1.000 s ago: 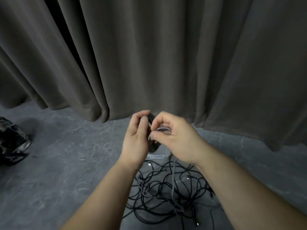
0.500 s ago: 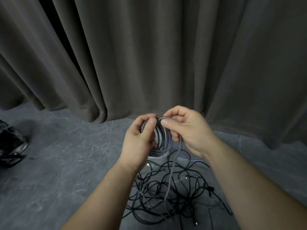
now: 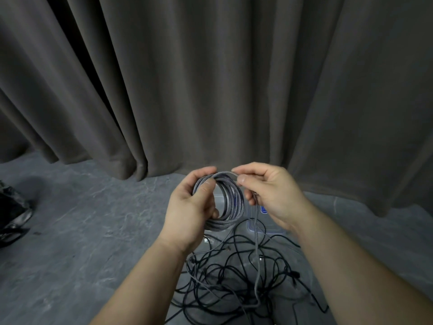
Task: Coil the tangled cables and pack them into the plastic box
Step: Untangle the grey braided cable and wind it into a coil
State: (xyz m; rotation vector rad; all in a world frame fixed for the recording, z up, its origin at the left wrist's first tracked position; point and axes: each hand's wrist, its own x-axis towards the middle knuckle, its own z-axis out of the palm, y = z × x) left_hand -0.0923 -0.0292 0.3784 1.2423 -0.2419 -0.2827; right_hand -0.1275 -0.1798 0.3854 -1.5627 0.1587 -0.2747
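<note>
We hold one grey braided coil [image 3: 222, 202] up in front of us, above the floor [image 3: 82, 231]. Our left hand [image 3: 192, 214] is closed around the coil's left side, thumb pressed over the strands, and our right hand [image 3: 269, 195] pinches the top loop between thumb and forefinger. One loose grey tail [image 3: 257, 254] drops from the right hand down into the tangled black cables [image 3: 234, 277] lying on the floor beneath our wrists; we cannot count the separate cables in that heap. Just beyond the heap, mostly hidden behind the coil and our right hand, sits one clear plastic box [image 3: 255, 227] with a small blue label. A dark curtain [image 3: 210, 78] hangs close behind, its hem touching the floor and closing off the far side. One black bag [image 3: 11, 212] lies at the left edge, well apart from us. Bare floor lies open between the bag and the cables
</note>
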